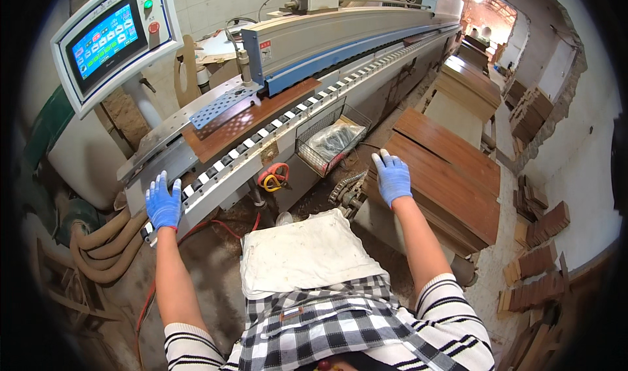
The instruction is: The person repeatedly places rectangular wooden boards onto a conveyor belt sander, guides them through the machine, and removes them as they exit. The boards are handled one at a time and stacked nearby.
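The left hand [163, 204] is lying spread and empty at the near end of the machine [333, 37]; the right hand [394, 180], also empty, is reaching fingers-extended over the board stack [451, 181]. A brown board [271, 109] is lying on the machine, partly under the perforated plate [226, 107]
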A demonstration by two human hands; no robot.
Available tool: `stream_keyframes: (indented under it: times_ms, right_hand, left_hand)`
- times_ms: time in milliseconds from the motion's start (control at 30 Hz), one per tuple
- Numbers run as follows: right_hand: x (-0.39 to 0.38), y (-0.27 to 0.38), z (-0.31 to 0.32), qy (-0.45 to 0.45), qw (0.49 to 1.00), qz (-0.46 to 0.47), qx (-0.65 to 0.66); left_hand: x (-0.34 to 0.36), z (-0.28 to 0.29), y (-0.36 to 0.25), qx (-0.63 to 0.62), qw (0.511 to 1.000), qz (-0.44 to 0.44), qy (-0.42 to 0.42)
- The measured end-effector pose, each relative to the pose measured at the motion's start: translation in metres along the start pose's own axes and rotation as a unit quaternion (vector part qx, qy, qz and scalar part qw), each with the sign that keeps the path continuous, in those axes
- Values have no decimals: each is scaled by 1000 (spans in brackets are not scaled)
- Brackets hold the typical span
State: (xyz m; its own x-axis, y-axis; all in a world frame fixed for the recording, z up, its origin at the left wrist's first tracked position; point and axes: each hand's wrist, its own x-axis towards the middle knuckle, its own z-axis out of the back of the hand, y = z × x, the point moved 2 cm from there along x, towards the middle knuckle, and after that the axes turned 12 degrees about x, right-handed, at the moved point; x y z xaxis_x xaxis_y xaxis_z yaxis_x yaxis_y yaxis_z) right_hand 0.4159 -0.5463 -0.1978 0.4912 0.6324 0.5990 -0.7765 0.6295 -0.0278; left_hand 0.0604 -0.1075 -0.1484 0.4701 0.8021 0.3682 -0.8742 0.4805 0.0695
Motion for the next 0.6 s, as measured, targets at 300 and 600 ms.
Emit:
stream_keyframes:
  times_ms: [300,600]
  right_hand:
    - [16,2,0,114,993,-7,-37]
    - [-101,69,35,-44,917,-175,356]
  left_hand:
    - [4,-4,2,5,1000,2,-10]
    - [4,-12,7,2,1000,-9,-30]
